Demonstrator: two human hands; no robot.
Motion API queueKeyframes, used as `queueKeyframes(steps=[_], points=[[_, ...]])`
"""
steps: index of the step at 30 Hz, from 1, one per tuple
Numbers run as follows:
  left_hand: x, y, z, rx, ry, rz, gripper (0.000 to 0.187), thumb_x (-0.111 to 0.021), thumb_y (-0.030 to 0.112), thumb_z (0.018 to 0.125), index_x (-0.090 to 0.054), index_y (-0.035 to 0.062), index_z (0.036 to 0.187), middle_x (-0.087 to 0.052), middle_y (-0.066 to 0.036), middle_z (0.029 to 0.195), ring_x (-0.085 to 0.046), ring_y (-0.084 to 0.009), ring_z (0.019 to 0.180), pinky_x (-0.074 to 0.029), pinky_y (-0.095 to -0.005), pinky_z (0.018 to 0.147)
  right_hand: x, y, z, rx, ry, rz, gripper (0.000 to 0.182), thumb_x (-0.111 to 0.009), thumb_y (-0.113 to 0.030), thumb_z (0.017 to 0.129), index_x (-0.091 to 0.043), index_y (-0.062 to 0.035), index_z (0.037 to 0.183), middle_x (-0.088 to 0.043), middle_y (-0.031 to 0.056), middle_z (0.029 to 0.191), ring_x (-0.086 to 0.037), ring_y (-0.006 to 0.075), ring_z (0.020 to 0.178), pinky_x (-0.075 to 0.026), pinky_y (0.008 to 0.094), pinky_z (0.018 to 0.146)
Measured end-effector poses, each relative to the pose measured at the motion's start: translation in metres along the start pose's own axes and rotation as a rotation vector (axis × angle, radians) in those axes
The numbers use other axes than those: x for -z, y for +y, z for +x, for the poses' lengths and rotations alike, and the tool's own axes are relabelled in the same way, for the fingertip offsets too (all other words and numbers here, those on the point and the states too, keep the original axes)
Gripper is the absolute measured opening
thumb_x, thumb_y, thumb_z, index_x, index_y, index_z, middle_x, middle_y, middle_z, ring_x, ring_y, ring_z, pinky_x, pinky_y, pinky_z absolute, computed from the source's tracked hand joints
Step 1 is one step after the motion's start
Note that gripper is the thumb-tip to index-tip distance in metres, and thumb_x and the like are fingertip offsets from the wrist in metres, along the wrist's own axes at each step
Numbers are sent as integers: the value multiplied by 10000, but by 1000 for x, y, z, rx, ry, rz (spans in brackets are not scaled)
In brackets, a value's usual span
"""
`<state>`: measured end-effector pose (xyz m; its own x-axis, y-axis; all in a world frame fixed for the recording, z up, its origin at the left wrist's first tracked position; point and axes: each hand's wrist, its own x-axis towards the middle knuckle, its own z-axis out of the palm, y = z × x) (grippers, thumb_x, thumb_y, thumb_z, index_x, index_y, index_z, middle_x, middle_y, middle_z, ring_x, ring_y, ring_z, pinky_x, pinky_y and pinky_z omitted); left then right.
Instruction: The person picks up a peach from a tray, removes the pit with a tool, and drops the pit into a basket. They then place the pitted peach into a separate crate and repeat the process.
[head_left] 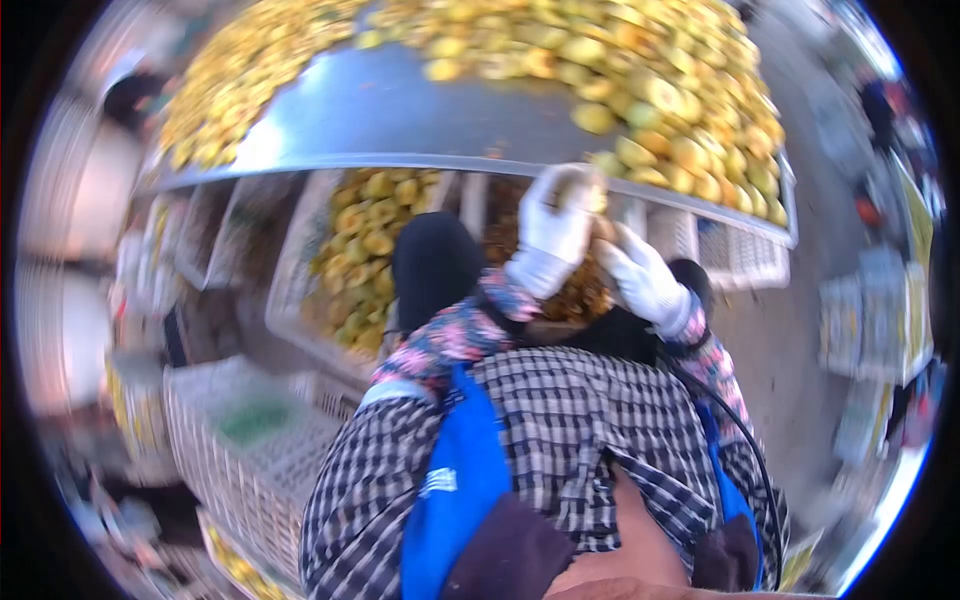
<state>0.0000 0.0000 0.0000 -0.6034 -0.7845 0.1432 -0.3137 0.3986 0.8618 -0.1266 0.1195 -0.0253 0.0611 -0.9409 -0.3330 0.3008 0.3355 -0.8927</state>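
My left hand (553, 232), in a white glove, is closed round a yellowish-brown fruit piece (598, 200) at the front edge of the metal table (400, 105). Just right of it and slightly lower, my right hand (643, 278), also gloved in white, has its fingers pressed together near the same piece; blur hides what they hold, if anything. Yellow fruit pieces (690, 110) lie heaped on the table beyond both hands. Below the hands, a crate holds brown scraps (575, 295).
A crate of yellow fruit (370, 235) stands under the table, left of my knee. At the lower left is a white plastic crate (250, 450). Stacked crates (870, 325) stand at the right, and a blurred person (880, 105) is at the upper right.
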Motion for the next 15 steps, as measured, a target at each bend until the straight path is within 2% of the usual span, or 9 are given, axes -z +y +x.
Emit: queueKeyframes(steps=[1, 2, 3, 5, 6, 7, 9, 10, 15], points=[[-24, 1, 5, 202, -32, -622, 232, -593, 237, 947, -666, 19, 977, -691, -105, 932, -675, -226, 859, -542, -339, 749, -2, 3, -16, -28, 83, 19, 356, -492, -333, 984, -489, -21, 1156, -589, 100, 958, -565, 224, 842, -474, 349, 753], [-17, -4, 10, 325, -85, -811, 229, -585, 223, 956, -658, 7, 937, -676, -90, 898, -666, -202, 837, -549, -326, 714, -6, 10, -8, 156, 135, -232, 276, -504, -298, 985, -489, -68, 1136, -484, -28, 727, -453, 69, 598, -381, 227, 512], [-122, 4, 54, 178, -203, -960, 242, -587, 233, 957, -653, 0, 963, -679, -99, 913, -673, -213, 826, -560, -320, 699, 102, -6, -36, 326, 230, -627, 260, -505, -310, 985, -486, -73, 1090, -463, -31, 691, -426, 53, 541, -343, 205, 469], [-117, 11, 75, 279, -363, -966, 249, -595, 243, 952, -646, 1, 975, -678, -106, 935, -675, -222, 830, -569, -331, 715, 109, -37, -41, -49, 74, -188, 295, -499, -335, 979, -524, -54, 1069, -515, 10, 754, -493, 65, 618, -407, 205, 532], [-121, 22, 73, 323, -384, -993, 268, -602, 271, 947, -643, 8, 979, -676, -116, 947, -677, -245, 830, -574, -346, 717, 108, -38, -51, -28, 80, 69, 307, -503, -368, 982, -533, -68, 1042, -479, -1, 667, -435, 65, 480, -344, 192, 413], [-121, 21, 74, 324, -397, -991, 268, -602, 271, 947, -643, 8, 979, -676, -116, 947, -677, -245, 830, -574, -346, 717, 106, -34, -52, -24, 90, 74, 307, -503, -368, 982, -533, -68, 1042, -479, -1, 667, -435, 65, 480, -344, 192, 413], [-121, 19, 73, 267, -436, -1064, 307, -610, 319, 937, -642, 20, 996, -669, -132, 971, -676, -266, 848, -577, -359, 704, 102, -30, -51, -134, 12, 466, 330, -512, -403, 980, -540, -76, 1014, -427, -25, 585, -346, 57, 382, -256, 187, 339], [-122, 21, 72, 312, -414, -1102, 335, -607, 352, 932, -617, 29, 1023, -656, -138, 985, -672, -285, 867, -581, -395, 705, 97, -32, -50, -164, 35, 504, 370, -503, -441, 977, -543, -73, 1004, -379, -37, 527, -289, 64, 335, -215, 210, 314], [-128, 5, 75, 496, -227, -1394, 336, -583, 368, 942, -564, 43, 1022, -629, -130, 1000, -658, -305, 910, -580, -449, 721, 101, -26, -58, -115, -146, 611, 396, -486, -456, 980, -539, -65, 1014, -379, -30, 524, -296, 65, 338, -214, 207, 314]])
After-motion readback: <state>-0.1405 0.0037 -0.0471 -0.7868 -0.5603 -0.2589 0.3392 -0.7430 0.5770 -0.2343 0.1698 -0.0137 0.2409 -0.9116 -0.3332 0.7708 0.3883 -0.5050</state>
